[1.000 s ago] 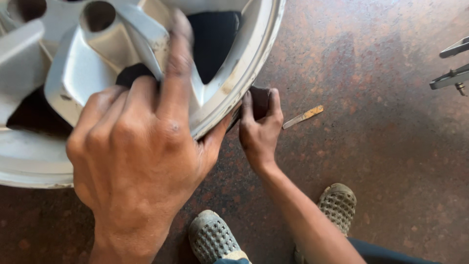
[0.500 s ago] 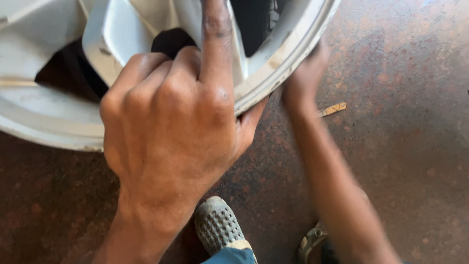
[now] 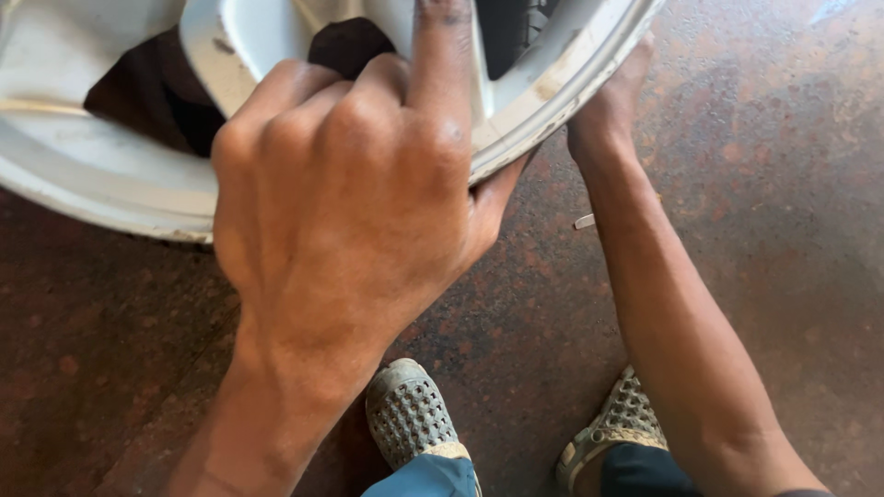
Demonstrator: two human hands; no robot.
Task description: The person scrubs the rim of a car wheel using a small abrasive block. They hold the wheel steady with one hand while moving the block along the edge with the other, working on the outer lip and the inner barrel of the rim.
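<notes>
Fingers of left hand [image 3: 341, 202] and right hand [image 3: 612, 106] grip silver wheel rim [image 3: 110, 193].

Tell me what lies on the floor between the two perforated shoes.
In the head view, only bare reddish-brown floor shows between the left shoe and the right shoe; lower down, blue trouser cloth covers the left shoe's heel.

My left hand [image 3: 350, 198] fills the middle of the view, back toward the camera, knuckles raised. Its index finger points straight up while the other fingers [image 3: 285, 87] curl forward and the thumb presses out to the right. The forearm runs down to the lower left. My right hand [image 3: 612, 101] sits higher on the right, mostly hidden, its forearm stretching from the lower right corner.
</notes>
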